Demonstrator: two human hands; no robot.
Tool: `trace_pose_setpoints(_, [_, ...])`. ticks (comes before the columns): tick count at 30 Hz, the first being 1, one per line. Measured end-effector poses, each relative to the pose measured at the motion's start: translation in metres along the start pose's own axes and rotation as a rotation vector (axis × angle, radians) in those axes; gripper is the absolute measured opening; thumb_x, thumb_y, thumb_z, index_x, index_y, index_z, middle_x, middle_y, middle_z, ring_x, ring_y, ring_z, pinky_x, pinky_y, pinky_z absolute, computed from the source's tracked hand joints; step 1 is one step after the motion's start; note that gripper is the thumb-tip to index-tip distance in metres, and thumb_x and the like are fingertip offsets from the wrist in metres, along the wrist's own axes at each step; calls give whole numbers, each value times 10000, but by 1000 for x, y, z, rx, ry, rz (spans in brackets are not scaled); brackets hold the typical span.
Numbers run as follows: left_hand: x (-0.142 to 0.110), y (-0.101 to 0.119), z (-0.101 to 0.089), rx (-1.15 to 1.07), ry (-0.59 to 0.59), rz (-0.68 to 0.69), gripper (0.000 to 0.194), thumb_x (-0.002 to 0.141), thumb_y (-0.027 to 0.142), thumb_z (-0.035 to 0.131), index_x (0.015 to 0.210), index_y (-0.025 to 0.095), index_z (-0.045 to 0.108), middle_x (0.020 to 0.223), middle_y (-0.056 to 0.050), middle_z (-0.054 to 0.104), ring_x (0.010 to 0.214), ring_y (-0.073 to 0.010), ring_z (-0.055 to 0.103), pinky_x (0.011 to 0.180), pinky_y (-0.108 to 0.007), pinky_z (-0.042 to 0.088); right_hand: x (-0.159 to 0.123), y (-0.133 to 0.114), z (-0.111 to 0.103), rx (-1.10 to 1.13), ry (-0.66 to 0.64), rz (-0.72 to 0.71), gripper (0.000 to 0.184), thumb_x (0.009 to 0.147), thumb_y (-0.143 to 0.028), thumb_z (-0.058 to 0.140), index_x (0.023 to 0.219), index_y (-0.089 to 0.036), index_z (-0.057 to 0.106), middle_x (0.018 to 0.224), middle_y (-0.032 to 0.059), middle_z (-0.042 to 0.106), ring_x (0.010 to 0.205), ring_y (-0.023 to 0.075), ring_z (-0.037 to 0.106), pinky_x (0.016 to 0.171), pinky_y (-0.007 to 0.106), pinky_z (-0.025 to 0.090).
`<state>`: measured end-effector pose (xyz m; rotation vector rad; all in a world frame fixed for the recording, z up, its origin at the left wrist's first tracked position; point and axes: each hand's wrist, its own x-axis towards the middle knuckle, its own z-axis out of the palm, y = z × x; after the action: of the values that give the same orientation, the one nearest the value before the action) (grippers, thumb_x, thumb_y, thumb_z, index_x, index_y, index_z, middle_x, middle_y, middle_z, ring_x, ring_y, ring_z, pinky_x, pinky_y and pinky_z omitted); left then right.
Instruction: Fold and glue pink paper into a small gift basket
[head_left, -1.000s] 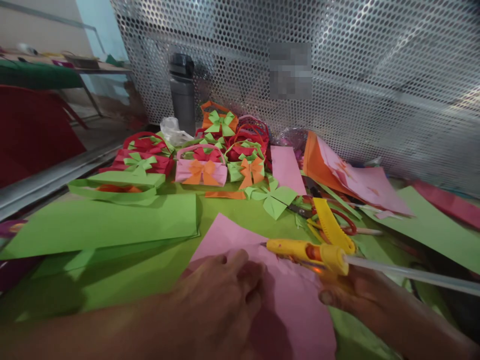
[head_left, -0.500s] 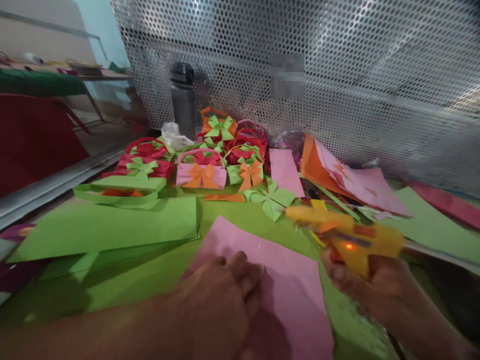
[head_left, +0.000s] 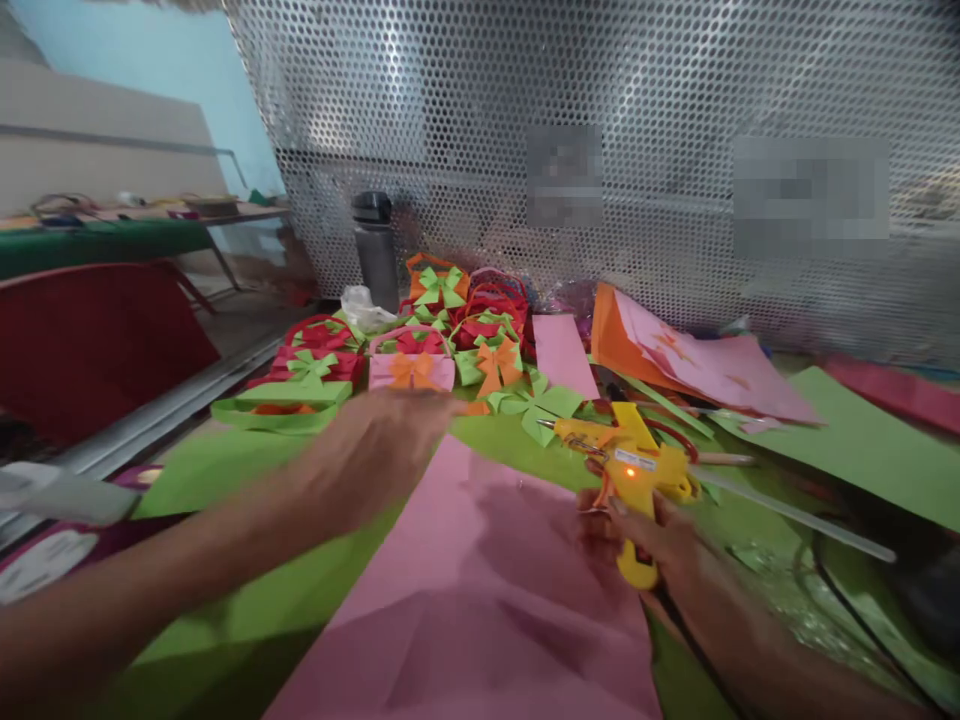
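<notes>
My right hand grips the handle of a yellow glue gun with an orange light lit, its nozzle pointing left over the table; a clear glue stick juts out behind it to the right. My left hand reaches forward above the far end of a pink paper sheet, close to a pink paper bag with an orange bow. The hand is blurred and its fingers do not show clearly. A green paper bow lies just beyond the sheet.
Several paper bags with bows in red, green and orange stand by a perforated metal screen. A grey bottle stands behind them. Green sheets, pink and orange sheets and a folded green piece lie around.
My left hand has lifted off the pink sheet and reached forward towards the paper bags. The glue gun has swung right and drawn back from the sheet. The view has tilted up.
</notes>
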<state>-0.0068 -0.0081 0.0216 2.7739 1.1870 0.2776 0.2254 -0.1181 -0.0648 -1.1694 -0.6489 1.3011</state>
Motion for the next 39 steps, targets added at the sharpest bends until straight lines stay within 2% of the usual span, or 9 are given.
trace_pose_setpoints(2, [9,-15,-1,158,-101,-129,380,738,9,368,1026,108,596,806,-129,654,706,-231,583,575,-289,338,-2,-6,0,-113,-21,-26,187,735,-340,657,822,-175,637,723,31,643,651,155,578,600,257,441])
trace_pose_setpoints(6, [15,-23,11,121,-182,-96,203,707,46,430,697,129,614,647,-76,622,589,-179,560,493,-247,265,-6,-14,-1,-149,-98,-34,198,775,-357,604,783,-159,612,673,34,628,606,150,552,566,262,418])
trace_pose_setpoints(9, [17,-18,18,-12,-188,-70,250,783,136,399,608,148,576,593,-23,583,546,-124,523,502,-217,295,-4,-13,-2,-116,-131,-23,194,773,-350,609,819,-162,609,698,34,624,611,149,549,554,263,411])
trace_pose_setpoints(15, [20,-9,26,-816,-378,-180,301,777,296,501,1033,158,578,792,-32,652,646,-138,574,566,-210,420,-2,-11,-1,-99,-152,-4,185,770,-344,616,820,-167,617,721,36,615,630,147,542,561,263,408])
trace_pose_setpoints(18, [22,-6,29,-973,-398,-88,377,715,307,616,1067,179,575,992,-63,635,853,-181,580,716,-253,452,-3,-14,0,-99,-168,-1,198,762,-361,621,822,-172,614,746,40,618,647,148,539,559,255,405])
trace_pose_setpoints(22, [26,-8,30,-1091,-481,20,289,783,364,575,992,166,601,931,-63,616,810,-162,567,717,-264,451,-3,-15,0,-118,-173,10,194,766,-373,612,809,-184,612,719,30,617,620,139,535,536,239,386])
trace_pose_setpoints(28, [33,-25,33,-1088,-501,149,304,819,428,524,859,139,610,996,-72,537,822,-150,516,696,-242,425,-1,-12,-3,-134,-175,-3,202,756,-387,618,795,-189,604,726,30,619,614,151,549,553,260,400])
trace_pose_setpoints(32, [39,-34,34,-1030,-557,114,418,741,531,569,864,135,620,1063,-96,529,831,-167,503,622,-214,400,-3,-14,0,-119,-185,10,201,785,-382,590,813,-183,587,716,26,609,614,137,529,548,248,381])
trace_pose_setpoints(39, [47,-28,38,-1018,-613,45,380,748,511,562,749,133,597,743,-28,544,604,-90,433,550,-187,350,-4,-17,3,-160,-191,9,218,769,-393,600,775,-177,570,702,19,609,605,133,519,552,250,388])
